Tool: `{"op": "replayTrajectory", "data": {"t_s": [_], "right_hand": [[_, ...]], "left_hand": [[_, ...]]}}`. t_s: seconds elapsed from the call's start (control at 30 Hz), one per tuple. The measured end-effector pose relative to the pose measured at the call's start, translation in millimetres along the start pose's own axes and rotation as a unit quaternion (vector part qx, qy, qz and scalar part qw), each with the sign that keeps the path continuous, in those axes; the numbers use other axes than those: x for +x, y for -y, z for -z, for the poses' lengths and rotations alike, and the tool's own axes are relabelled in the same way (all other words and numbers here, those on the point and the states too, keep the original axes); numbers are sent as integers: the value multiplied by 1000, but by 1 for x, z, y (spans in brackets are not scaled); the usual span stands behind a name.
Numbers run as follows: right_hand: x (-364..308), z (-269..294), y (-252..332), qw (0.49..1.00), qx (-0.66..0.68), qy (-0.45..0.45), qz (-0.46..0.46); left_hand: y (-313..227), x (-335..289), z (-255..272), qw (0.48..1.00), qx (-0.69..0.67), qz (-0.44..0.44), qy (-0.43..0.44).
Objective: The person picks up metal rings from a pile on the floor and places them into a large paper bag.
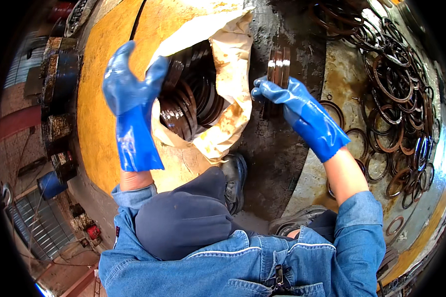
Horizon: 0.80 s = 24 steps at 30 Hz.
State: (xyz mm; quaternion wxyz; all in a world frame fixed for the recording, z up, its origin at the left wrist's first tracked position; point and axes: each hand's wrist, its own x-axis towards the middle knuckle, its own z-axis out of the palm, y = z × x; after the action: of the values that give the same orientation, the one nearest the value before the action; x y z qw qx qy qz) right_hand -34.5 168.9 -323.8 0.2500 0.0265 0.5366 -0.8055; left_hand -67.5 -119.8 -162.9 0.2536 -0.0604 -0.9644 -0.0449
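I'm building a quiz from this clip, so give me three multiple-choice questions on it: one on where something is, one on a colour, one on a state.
1. Where do the loose metal rings lie?
A. to the person's right
B. inside the sack
C. on the person's knee

2. What colour are the gloves?
A. yellow
B. blue
C. black

3. What is the right hand doing?
A. hanging empty
B. resting flat on the floor
C. gripping a stack of rings

Answers: 1 A, they spread over the right-hand surface; 2 B, both gloves are blue; 3 C, its fingers close on the upright stack, while the left hand is open at the paper sack.

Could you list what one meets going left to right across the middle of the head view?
Left hand in a blue glove → open paper sack of dark metal rings → right hand gripping a small stack of rings → loose rusty rings spread on the floor.
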Motion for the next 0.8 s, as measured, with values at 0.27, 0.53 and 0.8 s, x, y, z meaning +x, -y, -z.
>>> {"op": "replayTrajectory", "data": {"t_s": [0.27, 0.53, 0.8], "right_hand": [[1, -87, 57, 983, 49, 141, 107], [48, -149, -32, 965, 135, 225, -16], [28, -160, -50, 877, -469, 99, 11]], "left_hand": [[41, -69, -30, 957, 208, 97, 180], [58, -72, -39, 912, 219, 184, 294], [62, -80, -37, 955, 146, 157, 204]]}}
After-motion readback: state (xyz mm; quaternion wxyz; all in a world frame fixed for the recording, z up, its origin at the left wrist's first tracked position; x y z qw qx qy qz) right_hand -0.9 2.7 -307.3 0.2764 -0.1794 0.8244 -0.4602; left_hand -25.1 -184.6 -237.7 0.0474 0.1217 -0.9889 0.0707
